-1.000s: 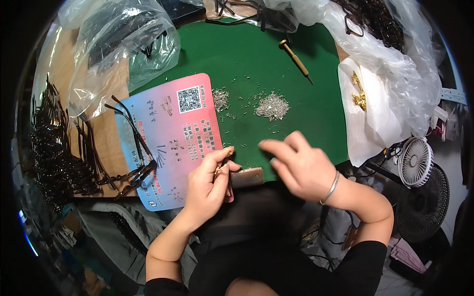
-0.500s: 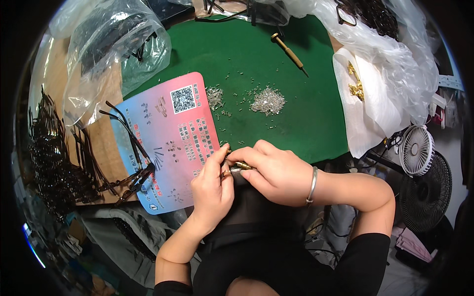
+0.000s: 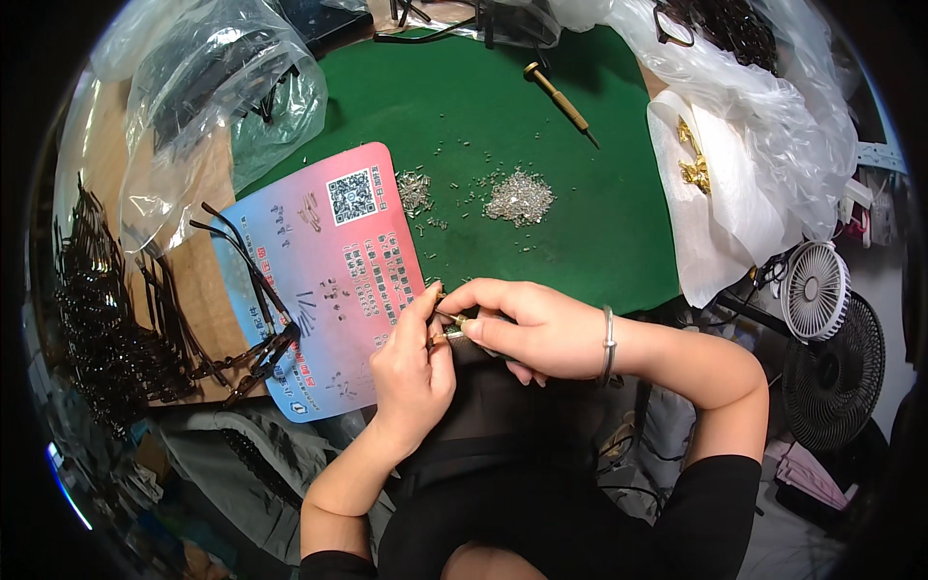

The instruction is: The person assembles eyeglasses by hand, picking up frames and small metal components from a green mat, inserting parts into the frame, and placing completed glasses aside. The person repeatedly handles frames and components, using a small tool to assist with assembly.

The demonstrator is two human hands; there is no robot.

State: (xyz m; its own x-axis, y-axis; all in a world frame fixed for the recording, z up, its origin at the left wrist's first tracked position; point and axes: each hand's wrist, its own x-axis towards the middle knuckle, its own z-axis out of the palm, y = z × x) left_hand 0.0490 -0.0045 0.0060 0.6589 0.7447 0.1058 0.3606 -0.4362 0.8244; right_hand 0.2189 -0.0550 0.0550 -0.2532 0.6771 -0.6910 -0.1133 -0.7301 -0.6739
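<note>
My left hand and my right hand meet over the near edge of a green mat. Together they pinch a small gold-coloured part between the fingertips. I cannot tell its exact shape; most of it is hidden by my fingers. A pink and blue printed card lies just left of my left hand. A heap of tiny silver screws sits on the mat beyond my hands, with a smaller heap at the card's corner. A metal bangle circles my right wrist.
A wooden-handled screwdriver lies at the far side of the mat. Clear plastic bags sit at the left, a white bag with gold parts at the right. Black eyeglass temples pile at the left. A small fan stands at the right.
My right hand moved left from the mat edge to join my left hand, and both now grip the small part together.
</note>
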